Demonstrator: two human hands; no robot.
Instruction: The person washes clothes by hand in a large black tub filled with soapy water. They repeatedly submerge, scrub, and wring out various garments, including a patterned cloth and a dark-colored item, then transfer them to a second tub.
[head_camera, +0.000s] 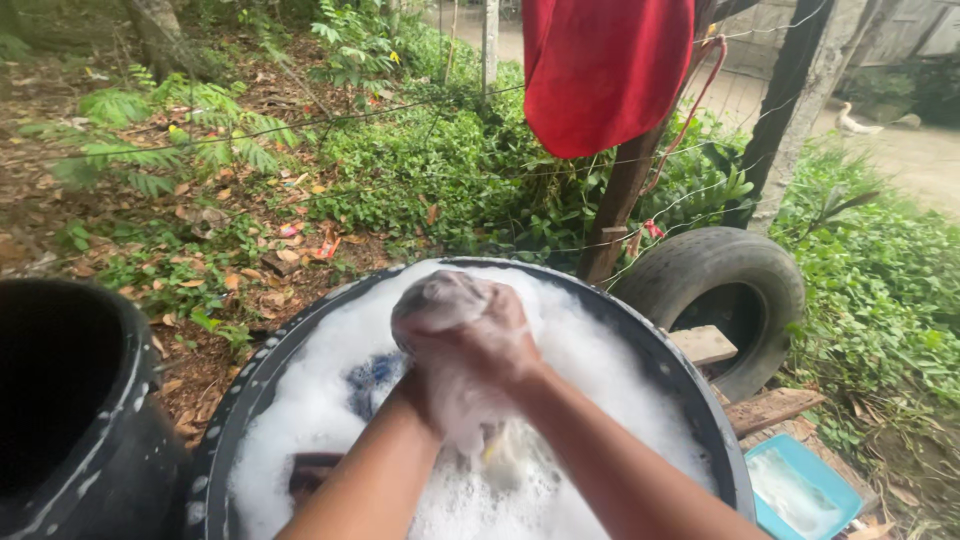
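Fingers of both hands (465, 335) clamp a sudsy cloth (440, 295) above the foam-filled black basin (690, 385).

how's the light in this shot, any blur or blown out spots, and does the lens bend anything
Head view: soft daylight, no hard shadows; the suds in the black basin and the path at top right wash out pale; the joined hands, left hand and right hand, look smeared under foam; wide lens curves the black tub at the left edge.

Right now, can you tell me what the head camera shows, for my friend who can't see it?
Two soapy hands, left hand and right hand, scrub a wet cloth together over a big round tub full of white foam. A red cloth hangs above, an old tyre lies beside the tub, and green plants grow behind.
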